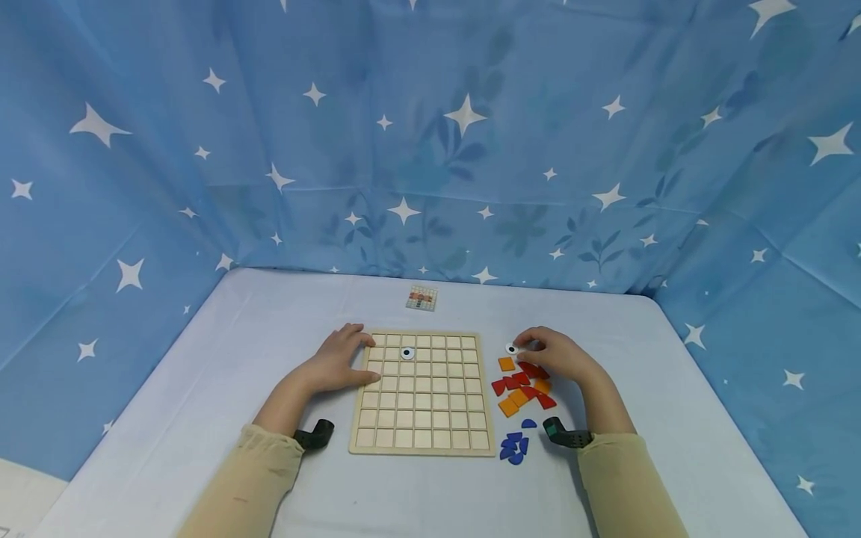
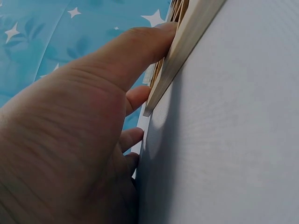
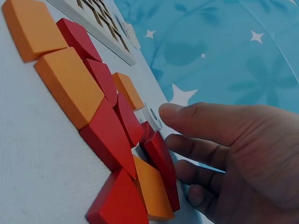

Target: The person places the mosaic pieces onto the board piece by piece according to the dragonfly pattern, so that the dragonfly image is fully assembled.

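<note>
A wooden grid board (image 1: 422, 392) lies on the table, with one white eye disc (image 1: 407, 353) in its top row area. My left hand (image 1: 336, 361) rests on the board's left edge, thumb and a fingertip touching the rim (image 2: 168, 60) in the left wrist view. On the right, my right hand (image 1: 554, 353) is at a second eye disc (image 1: 512, 349), above red pieces (image 1: 546, 401) and orange pieces (image 1: 508, 406). In the right wrist view the thumb of my right hand (image 3: 210, 149) is beside that disc (image 3: 152, 116), fingers bent; whether they touch it is unclear.
Several blue pieces (image 1: 514, 446) lie right of the board's lower corner. A small patterned card (image 1: 421, 297) lies behind the board. A blue starry curtain (image 1: 430, 149) stands along the back and sides of the white table (image 1: 403, 501).
</note>
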Demonstrator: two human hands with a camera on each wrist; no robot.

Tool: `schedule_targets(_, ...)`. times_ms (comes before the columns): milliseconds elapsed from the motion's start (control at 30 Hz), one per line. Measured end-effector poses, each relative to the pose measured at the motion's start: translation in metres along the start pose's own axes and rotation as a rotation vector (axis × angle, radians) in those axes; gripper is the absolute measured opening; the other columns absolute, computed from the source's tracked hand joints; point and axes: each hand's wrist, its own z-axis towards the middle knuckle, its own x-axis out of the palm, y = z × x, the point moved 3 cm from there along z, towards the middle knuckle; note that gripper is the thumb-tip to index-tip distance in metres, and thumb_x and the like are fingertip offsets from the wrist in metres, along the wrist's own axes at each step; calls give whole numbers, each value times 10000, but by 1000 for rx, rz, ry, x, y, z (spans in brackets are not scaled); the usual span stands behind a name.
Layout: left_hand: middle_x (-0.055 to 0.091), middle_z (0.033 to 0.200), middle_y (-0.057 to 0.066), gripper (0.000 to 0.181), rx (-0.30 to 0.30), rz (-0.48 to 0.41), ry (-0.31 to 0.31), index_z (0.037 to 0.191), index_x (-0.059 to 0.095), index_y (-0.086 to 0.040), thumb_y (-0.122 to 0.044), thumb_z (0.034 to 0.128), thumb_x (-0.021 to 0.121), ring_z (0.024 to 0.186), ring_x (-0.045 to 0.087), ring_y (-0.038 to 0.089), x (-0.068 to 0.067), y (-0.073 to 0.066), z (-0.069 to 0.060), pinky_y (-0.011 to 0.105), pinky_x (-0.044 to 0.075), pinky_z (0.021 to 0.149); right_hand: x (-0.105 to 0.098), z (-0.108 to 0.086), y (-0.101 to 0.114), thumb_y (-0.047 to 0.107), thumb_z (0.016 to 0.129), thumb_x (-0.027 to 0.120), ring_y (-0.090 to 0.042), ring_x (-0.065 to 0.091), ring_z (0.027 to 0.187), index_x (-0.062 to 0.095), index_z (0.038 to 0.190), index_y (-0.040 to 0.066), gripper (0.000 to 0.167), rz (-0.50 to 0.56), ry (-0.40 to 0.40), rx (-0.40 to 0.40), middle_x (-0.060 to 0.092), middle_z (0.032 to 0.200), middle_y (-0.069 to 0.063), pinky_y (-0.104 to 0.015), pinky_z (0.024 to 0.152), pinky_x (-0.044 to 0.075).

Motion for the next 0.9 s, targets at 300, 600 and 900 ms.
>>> schedule_targets(300,260,1598,182,632,18,-4,-9,1304,524,-169,-528,831,738,1510,149,430,0,0,-1,602,100,1233,7,7,-1,254,924,692,-244,534,952,679,1184,193,268,-84,-67,-120,592,1122,-84,-387,836,563)
schedule_targets(600,254,1601,186,629,21,-14,-5,1312,522,-170,-516,835,740,1513,128,439,0,-1,-1,601,95,1234,6,4,-1,279,902,716,-263,540,1001,649,1213,195,328,-84,-77,-106,580,1175,-88,-452,908,560)
schedule_targets(900,252,1601,188,632,26,-4,-3,1320,516,-166,-510,838,739,1512,144,431,1,-1,-1,600,92,1234,8,6,-4,293,911,701,-284,547,1027,673,1146,183,261,-93,-96,-108,577,1219,-106,-481,945,555)
